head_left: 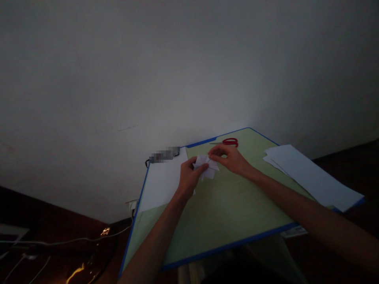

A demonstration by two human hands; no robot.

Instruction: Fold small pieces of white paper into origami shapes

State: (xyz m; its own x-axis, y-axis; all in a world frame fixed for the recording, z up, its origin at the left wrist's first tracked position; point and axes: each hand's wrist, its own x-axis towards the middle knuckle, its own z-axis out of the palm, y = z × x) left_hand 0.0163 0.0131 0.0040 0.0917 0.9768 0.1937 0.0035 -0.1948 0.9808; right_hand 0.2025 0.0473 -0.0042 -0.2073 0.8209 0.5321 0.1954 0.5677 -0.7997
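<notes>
A small folded white paper piece, with several pointed flaps, is held just above the table. My left hand grips its left side, thumb pressed across the front. At its upper right edge, the fingertips of my right hand are pinched together on a flap. Just beyond my right hand lies a pair of scissors with red handles, its blades pointing left. To the left of my left hand a white sheet of paper rests flat, partly covered by my forearm.
The pale green tabletop has a blue edge and stands against a grey wall. White sheets overlap at its right side. A blurred-out dark object sits at the back left corner. Cables run at lower left.
</notes>
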